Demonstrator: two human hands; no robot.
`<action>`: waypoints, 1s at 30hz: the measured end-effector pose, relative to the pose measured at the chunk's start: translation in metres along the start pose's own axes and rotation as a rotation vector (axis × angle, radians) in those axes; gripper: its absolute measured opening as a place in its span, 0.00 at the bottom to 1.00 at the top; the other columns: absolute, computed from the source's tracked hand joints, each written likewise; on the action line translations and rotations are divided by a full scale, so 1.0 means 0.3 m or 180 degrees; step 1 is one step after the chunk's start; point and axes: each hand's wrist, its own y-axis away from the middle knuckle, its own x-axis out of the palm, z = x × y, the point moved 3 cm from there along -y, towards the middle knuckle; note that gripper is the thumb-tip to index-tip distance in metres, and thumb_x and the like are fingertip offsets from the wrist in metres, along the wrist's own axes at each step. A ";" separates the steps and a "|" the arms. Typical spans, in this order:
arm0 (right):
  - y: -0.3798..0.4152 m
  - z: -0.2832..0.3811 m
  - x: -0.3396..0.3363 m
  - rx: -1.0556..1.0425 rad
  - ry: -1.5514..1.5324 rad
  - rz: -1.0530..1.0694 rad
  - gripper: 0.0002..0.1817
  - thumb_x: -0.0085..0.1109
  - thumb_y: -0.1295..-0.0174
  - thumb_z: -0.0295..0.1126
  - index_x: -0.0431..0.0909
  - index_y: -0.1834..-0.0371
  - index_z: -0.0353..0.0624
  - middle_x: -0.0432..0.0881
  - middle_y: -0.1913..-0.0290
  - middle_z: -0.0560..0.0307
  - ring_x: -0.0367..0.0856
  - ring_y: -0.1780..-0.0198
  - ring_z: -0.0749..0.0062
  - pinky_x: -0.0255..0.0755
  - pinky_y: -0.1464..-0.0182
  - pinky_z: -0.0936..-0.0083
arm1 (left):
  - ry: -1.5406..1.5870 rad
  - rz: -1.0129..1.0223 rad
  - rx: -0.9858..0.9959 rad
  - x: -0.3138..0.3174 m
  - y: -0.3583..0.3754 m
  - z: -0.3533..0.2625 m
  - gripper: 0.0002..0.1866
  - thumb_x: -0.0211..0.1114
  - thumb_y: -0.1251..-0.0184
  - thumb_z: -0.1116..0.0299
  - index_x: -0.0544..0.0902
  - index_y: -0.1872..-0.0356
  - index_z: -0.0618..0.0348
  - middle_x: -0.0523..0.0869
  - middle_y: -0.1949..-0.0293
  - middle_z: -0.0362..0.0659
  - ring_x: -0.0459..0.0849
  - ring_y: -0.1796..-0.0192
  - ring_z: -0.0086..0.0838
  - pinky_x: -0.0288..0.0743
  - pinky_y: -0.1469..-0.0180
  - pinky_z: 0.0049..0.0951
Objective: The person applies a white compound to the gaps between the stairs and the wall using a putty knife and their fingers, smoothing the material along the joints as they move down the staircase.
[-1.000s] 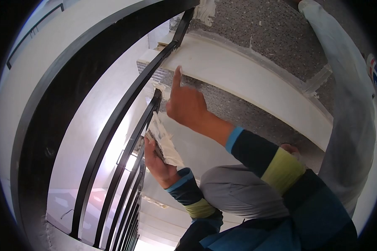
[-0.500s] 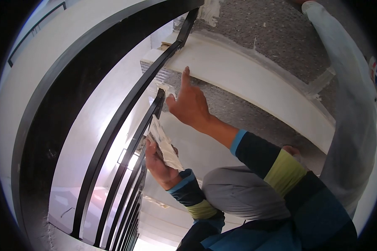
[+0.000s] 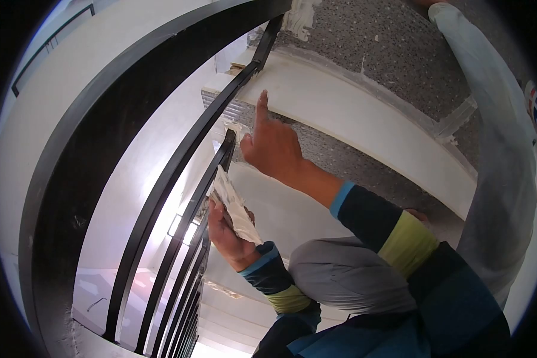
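Observation:
My right hand [image 3: 275, 144] has its index finger stretched out and its thumb apart, the other fingers curled, and I see nothing held in it. The fingertip is at the white stair board [image 3: 352, 122], near its left end; whether it touches cannot be told. Lower down, my left hand [image 3: 228, 237] is closed around a flat plate smeared with thick off-white putty [image 3: 235, 212]. This plate is tilted and close beside the black railing bars [image 3: 188, 218]. White putty [image 3: 237, 127] also shows around the foot of a bar, left of my right hand.
A wide black curved rail [image 3: 59, 179] runs along the left. Dark speckled stair treads [image 3: 376, 51] lie at upper right and under the white board. My bent knee in grey trousers [image 3: 340, 271] is below. At right is a leg in grey trousers [image 3: 498, 149].
My right hand has shifted very slightly, its fingertip a little farther up the white board. The view has moved slightly. My left hand still grips the putty-smeared plate.

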 end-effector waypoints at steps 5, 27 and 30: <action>0.052 0.024 0.002 -0.0067 0.0335 0.0565 0.45 0.54 0.45 0.35 0.44 0.31 0.19 0.78 0.81 0.40 0.80 0.78 0.46 0.77 0.69 0.55 | -0.0050 0.0273 -0.0066 -0.046 -0.018 0.005 0.19 0.48 0.35 0.62 0.70 0.45 0.57 0.78 0.68 0.42 0.76 0.79 0.26 0.70 0.80 0.23; 0.095 0.106 -0.289 -0.2110 -0.0411 0.1217 0.45 0.55 0.52 0.26 0.54 0.25 0.49 0.73 0.85 0.53 0.72 0.85 0.64 0.68 0.77 0.67 | 0.1749 0.1509 -0.0885 -0.020 -0.061 0.079 0.18 0.50 0.29 0.61 0.72 0.48 0.64 0.78 0.74 0.38 0.70 0.78 0.19 0.64 0.75 0.18; 0.135 0.175 -0.335 -0.2921 -0.0004 0.1283 0.47 0.55 0.53 0.25 0.50 0.23 0.54 0.74 0.84 0.53 0.73 0.84 0.59 0.68 0.76 0.67 | 0.1746 0.0877 -0.1272 0.039 -0.041 0.079 0.16 0.46 0.31 0.64 0.75 0.51 0.63 0.71 0.78 0.35 0.65 0.79 0.19 0.61 0.76 0.20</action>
